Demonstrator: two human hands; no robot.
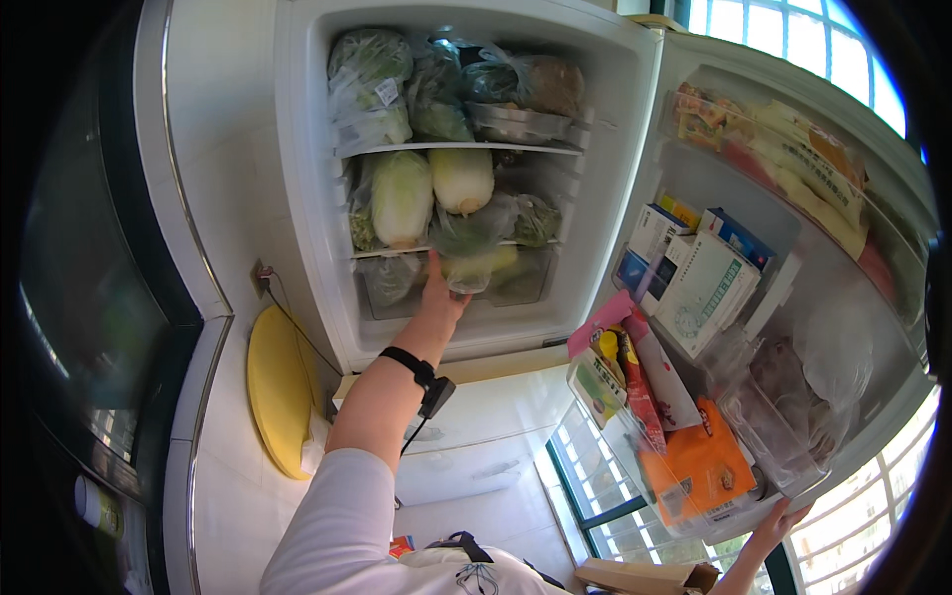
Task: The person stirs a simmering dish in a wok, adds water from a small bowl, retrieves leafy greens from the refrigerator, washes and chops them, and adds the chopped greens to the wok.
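My left hand [443, 297] reaches into an open refrigerator, just below the middle shelf edge [454, 251]. One finger points up while the others curl by the lower end of a clear plastic bag of greens [470, 232]; a firm hold on it cannot be made out. This bag hangs over the shelf's front. Behind it sit two Chinese cabbages, one in a bag [401, 201] and one with its root end forward [461, 181]. Beneath lies a clear crisper drawer [520, 286] with bagged produce. My right hand [777, 524] grips the lower edge of the refrigerator door [855, 476].
Bagged vegetables [370, 85] and a covered metal bowl [517, 123] fill the top shelf. Door racks carry medicine boxes [703, 290], an orange packet [699, 465] and a clear plastic tub [777, 424]. A yellow round board [279, 387] leans by the left wall near a plugged cord [305, 327].
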